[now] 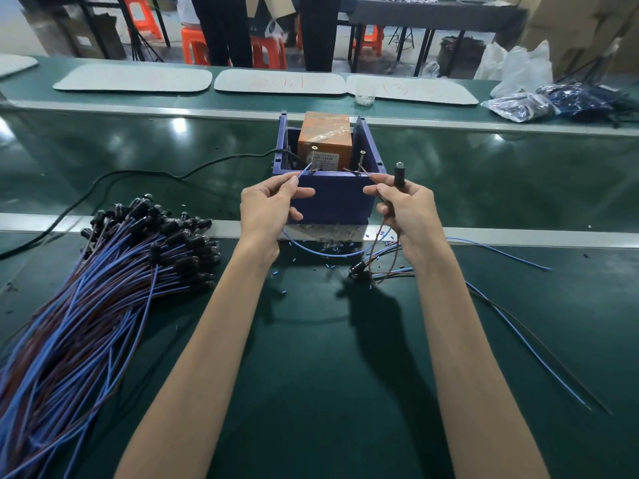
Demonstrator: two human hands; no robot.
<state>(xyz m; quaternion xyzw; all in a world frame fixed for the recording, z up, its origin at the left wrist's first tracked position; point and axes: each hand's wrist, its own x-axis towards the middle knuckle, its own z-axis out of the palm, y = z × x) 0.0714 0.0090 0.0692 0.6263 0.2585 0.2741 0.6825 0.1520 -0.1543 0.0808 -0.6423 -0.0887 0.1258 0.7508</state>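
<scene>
Your left hand (269, 202) pinches the blue wire (304, 171), tip aimed up-right at the left post (313, 159) of the box (332, 198) at the worktop's (311, 340) far edge; your right hand (403, 205) pinches the brown wire (363, 175).

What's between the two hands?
Head view: the front wall of the blue box fills the gap between the left hand and the right hand.

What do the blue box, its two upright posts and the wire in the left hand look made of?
Blue box: likely matte plastic, flat opaque panels. Posts: probably bare metal, thin, pale glint. Wire pinched by the left hand: blue flexible insulation, probably plastic; it curves loosely.
</scene>
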